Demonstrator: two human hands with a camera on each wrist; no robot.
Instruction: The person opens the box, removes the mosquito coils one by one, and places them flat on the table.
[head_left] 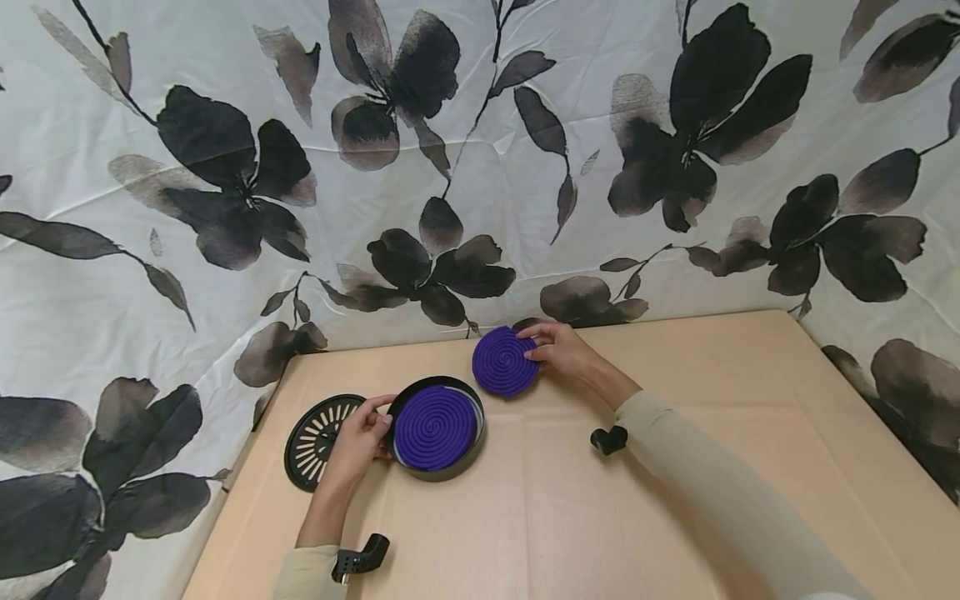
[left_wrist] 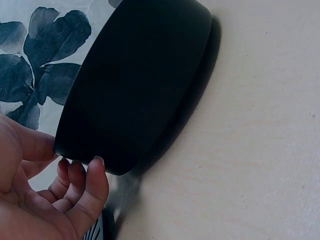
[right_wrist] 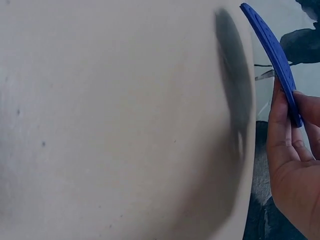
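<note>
My left hand (head_left: pixel 358 443) grips the left edge of a round black tin (head_left: pixel 448 475). Inside the tin lies a purple spiral mosquito coil (head_left: pixel 435 427), with a pale rim showing round it. In the left wrist view the tin's dark outside (left_wrist: pixel 132 85) is tilted, thumb and fingers at its lower edge. Behind and to the right of the tin, my right hand (head_left: pixel 566 350) pinches another purple mosquito coil (head_left: pixel 504 362) by its right edge. The right wrist view shows this coil (right_wrist: pixel 272 50) edge-on, raised off the table, between thumb and fingers.
A black slotted round lid (head_left: pixel 322 437) lies on the table to the left of the tin, partly behind my left hand. The light wooden table (head_left: pixel 540 500) ends at the back against a white cloth (head_left: pixel 525 192) with dark flowers.
</note>
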